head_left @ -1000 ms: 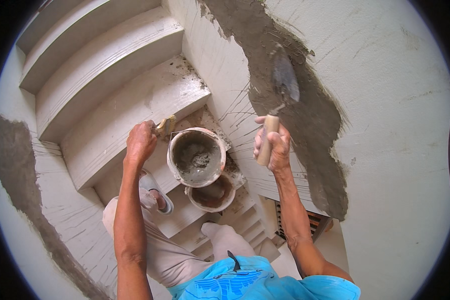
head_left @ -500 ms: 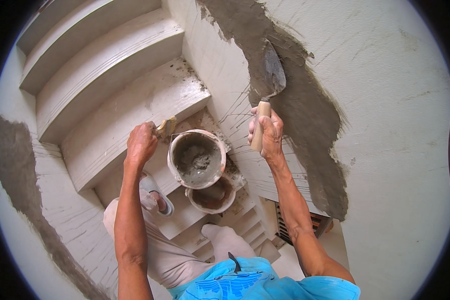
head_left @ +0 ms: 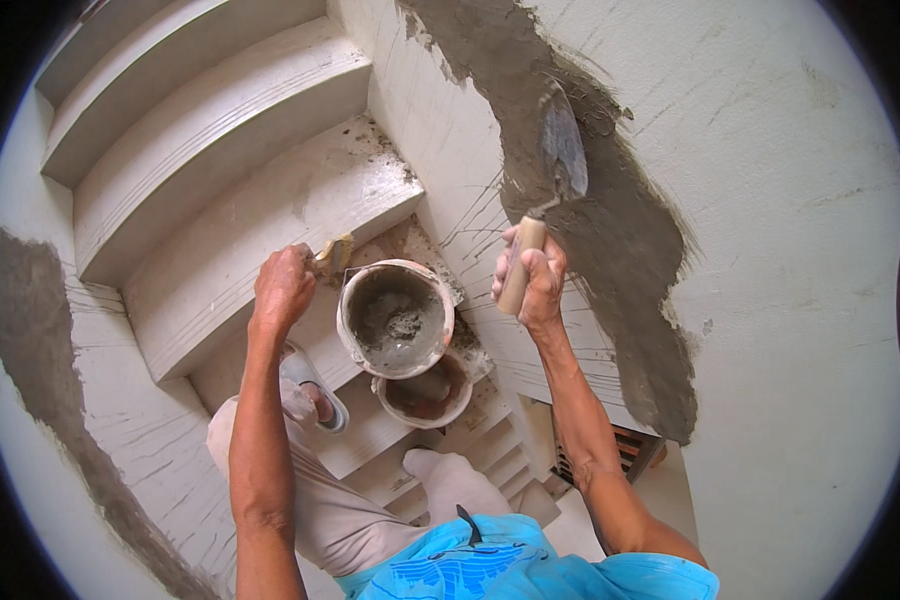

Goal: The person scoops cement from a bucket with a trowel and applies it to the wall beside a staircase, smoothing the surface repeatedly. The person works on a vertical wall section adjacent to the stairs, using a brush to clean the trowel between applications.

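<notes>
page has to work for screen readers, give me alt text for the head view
A person's right hand holds a tan-handled trowel over a dark grey patch on a pale wall beside steps. The left hand grips a brush next to a bucket of grey mix, with a second bucket partly hidden by it.

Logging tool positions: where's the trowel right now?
The trowel is in the head view's upper half, right of centre, its handle in the right hand and its blade over the grey mortar on the wall.

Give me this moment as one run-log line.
right hand: holding wooden-handled trowel over mortar patch on right wall | left hand: holding brush | upper bucket: grey mortar inside
</notes>
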